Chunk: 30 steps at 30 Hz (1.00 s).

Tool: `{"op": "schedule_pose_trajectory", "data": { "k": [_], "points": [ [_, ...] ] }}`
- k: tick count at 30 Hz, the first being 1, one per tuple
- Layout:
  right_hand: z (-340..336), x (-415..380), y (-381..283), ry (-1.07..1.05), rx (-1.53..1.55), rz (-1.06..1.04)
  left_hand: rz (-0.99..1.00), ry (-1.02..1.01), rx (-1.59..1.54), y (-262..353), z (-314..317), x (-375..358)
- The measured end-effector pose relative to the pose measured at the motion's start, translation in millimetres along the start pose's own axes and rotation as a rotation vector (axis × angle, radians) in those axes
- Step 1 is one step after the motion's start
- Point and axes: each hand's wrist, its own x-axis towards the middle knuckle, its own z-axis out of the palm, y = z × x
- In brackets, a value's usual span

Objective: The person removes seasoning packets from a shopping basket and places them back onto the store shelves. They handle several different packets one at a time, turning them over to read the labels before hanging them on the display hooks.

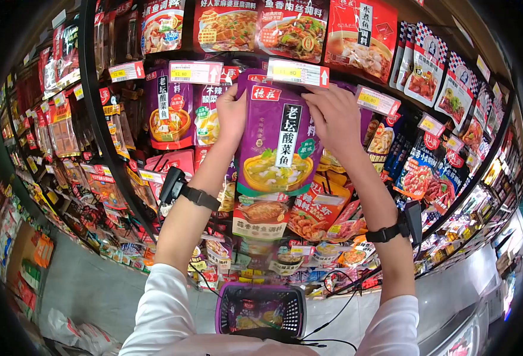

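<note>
A purple seasoning packet (260, 127), with a yellow bowl of fish pictured on it, hangs upright at the front of the shelf rack. My left hand (232, 115) is closed on its upper left edge, fingertips partly hidden. On the other side, my right hand (334, 121) grips near its upper right edge with bent fingers, just under a price tag (297, 72). Part of another purple packet shows behind it. Below hangs a packet with a grilled fish picture (260, 218). Each wrist carries a black strapped device.
A purple-rimmed basket (219, 311) with packets inside stands on the floor close to my body. Red packets (359, 41) hang in the row above. Another purple packet (170, 113) hangs to the left. Dark shelf posts (98, 107) frame the rack, and black cables (333, 320) trail below.
</note>
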Motion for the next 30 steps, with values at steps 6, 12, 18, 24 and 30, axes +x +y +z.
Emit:
{"op": "schedule_pose_trajectory", "data": {
  "k": [6,12,18,24,30],
  "points": [
    [-0.6,3.8,-2.7,-0.04,-0.046,-0.009,0.011,0.003,0.003,13.5,9.4,-2.4],
    [2.6,5.1,-4.2,-0.06,-0.043,-0.011,-0.041,0.008,0.027,36.2,22.0,-0.3],
    [10.2,5.0,-6.4,-0.043,-0.042,0.014,-0.041,-0.02,0.01,38.6,22.4,4.4],
    [10.7,4.0,-6.9,-0.039,-0.029,0.045,0.19,-0.047,0.135,30.6,21.6,12.3],
    [5.7,6.1,-8.6,-0.045,0.012,0.032,0.303,-0.106,0.191,34.8,18.5,11.8]
  ]
}}
